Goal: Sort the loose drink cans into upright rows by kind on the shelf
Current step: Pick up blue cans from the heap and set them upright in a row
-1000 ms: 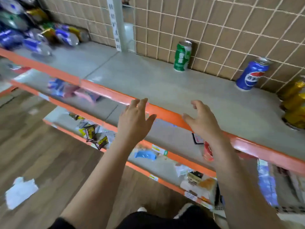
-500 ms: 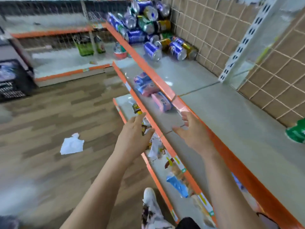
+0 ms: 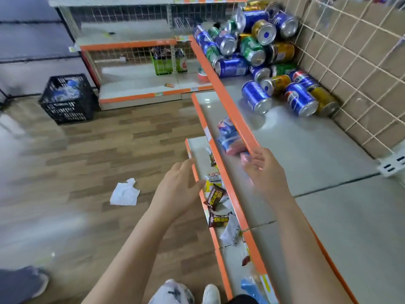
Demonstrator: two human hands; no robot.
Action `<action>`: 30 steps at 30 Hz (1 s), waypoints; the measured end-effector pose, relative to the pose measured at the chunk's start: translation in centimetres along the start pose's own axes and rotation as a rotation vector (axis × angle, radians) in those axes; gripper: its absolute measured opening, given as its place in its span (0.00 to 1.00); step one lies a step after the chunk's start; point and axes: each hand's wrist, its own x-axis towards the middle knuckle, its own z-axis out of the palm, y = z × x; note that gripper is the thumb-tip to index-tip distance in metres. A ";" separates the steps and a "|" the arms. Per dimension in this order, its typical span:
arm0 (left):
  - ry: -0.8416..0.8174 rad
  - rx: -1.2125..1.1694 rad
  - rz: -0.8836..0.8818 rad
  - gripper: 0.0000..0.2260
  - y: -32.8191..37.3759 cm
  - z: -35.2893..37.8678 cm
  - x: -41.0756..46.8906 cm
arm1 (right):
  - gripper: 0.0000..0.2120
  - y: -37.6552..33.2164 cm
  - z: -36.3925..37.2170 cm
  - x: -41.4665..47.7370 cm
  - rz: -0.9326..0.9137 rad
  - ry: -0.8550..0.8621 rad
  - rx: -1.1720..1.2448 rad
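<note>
The loose cans (image 3: 252,51) lie heaped on their sides at the far end of the top shelf (image 3: 306,154), against the wire-grid wall (image 3: 350,62): blue, green and gold. One near blue can (image 3: 299,102) shows the Pepsi globe; the other labels are too blurred to read. Flat grey board lies between the heap and the right hand (image 3: 266,172), which hovers over the orange front edge (image 3: 230,106), grip wide, holding nothing. The left hand (image 3: 177,189) is out over the lower shelves, fingers spread, grip wide. Brown snack packets (image 3: 215,198) lie below.
</note>
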 end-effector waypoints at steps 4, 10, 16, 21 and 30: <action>-0.012 0.026 0.005 0.25 -1.5 -1.8 5.4 | 0.09 -0.7 2.1 4.8 0.005 0.050 0.041; -0.097 0.061 0.166 0.25 -2.9 -4.3 15.3 | 0.12 -2.7 4.1 11.4 0.043 0.296 0.086; -0.187 0.062 0.303 0.24 -2.6 -5.6 22.8 | 0.14 -3.7 4.0 15.9 0.117 0.495 0.041; -0.226 0.024 0.409 0.22 -0.3 -5.1 27.7 | 0.12 -3.7 2.4 19.6 0.166 0.644 0.014; -0.328 -0.042 0.488 0.23 6.5 0.3 35.4 | 0.10 -0.2 -1.9 24.3 0.210 0.702 -0.067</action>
